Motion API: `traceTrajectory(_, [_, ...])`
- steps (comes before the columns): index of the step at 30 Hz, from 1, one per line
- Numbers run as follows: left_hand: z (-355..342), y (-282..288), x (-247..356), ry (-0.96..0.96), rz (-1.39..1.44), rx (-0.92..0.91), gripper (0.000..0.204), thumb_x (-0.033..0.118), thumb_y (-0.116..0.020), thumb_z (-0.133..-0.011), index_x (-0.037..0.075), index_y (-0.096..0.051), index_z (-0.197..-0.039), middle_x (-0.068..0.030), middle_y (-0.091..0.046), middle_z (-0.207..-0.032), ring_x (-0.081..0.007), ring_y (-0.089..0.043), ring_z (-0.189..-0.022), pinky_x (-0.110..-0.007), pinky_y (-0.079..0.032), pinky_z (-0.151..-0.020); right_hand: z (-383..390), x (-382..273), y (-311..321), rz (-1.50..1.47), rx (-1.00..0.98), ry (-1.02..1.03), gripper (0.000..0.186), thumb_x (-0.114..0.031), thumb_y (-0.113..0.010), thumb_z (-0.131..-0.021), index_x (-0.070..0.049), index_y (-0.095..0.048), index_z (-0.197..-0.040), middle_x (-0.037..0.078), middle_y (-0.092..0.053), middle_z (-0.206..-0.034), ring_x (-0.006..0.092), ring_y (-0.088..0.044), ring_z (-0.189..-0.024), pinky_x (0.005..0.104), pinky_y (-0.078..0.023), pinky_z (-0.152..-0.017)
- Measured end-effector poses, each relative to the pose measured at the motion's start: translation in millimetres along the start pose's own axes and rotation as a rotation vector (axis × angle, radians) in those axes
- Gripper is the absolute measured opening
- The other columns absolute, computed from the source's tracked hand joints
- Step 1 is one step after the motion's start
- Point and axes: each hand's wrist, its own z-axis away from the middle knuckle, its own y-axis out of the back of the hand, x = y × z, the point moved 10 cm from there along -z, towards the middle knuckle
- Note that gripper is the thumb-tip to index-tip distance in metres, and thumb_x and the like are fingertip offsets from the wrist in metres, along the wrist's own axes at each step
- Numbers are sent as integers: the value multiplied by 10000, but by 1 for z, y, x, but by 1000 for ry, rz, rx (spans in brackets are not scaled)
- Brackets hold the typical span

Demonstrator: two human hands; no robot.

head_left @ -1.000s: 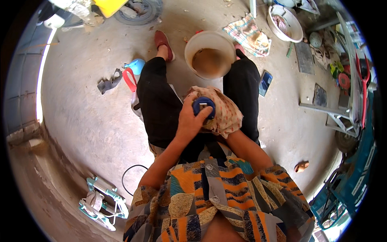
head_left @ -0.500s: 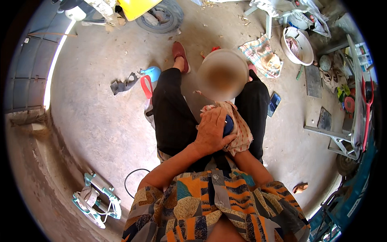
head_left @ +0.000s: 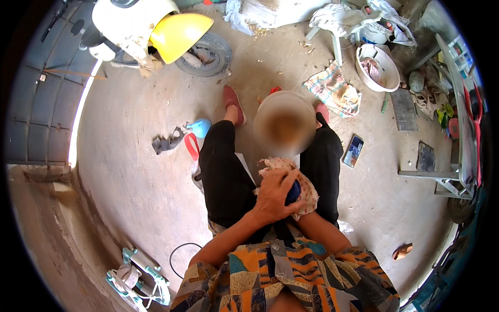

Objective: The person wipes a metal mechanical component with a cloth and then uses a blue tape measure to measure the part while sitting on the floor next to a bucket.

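Partly between left fingers and thumb, a dark blue object.

Garage-like storage room, bare concrete floor.
Forward-left of the left hand: tyred wheel, metal door; forward-right: white basin.

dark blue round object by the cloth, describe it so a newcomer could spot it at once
Start at the large, round, whitish bucket between the black trouser legs, then move down to the pale, red-patterned cloth. The dark blue round object sits against that cloth, partly covered by the left hand's grip; its dark colour sets it apart from the pale cloth.
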Motion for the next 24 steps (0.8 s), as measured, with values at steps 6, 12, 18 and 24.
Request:
traceTrajectory(6, [5, 26, -52, 278, -103, 257, 718, 272, -788, -684, -29, -476, -1256, -235, -504, -1190, -392, -486, -1119, -443, -402, -959, -3, 4, 1, -102, 26, -61, 672, -413, -604, -843, -130, -390, -1415, 94, -444, -1411, 267, -394, -1324, 381, -252, -1133])
traceTrajectory(12, [11, 28, -32, 180, -22, 174, 628, 237, -795, -693, -5, -524, -1205, -207, -525, -1137, -367, -525, -1052, -418, -429, -915, -1, 0, 2, 34, 39, 117, 658, -431, -536, -910, -147, -314, -1461, 102, -388, -1453, 254, -346, -1361, 371, -202, -1153])
traceTrajectory(18, [18, 42, -28, 200, 26, 28, 495, 197, -833, -645, 28, -612, -1054, -149, -564, -1008, -317, -571, -939, -390, -474, -807, -4, -23, 3, 128, 33, 190, 682, -378, -653, -814, -114, -411, -1395, 125, -450, -1386, 292, -401, -1318, 386, -261, -1129])
traceTrajectory(24, [17, 52, -31, 214, 55, 42, 360, 152, -827, -637, 22, -650, -922, -133, -576, -943, -305, -580, -899, -379, -479, -783, -8, -48, 9, 408, 16, 299, 685, -410, -663, -773, -133, -455, -1364, 91, -510, -1321, 284, -447, -1262, 399, -285, -1109])
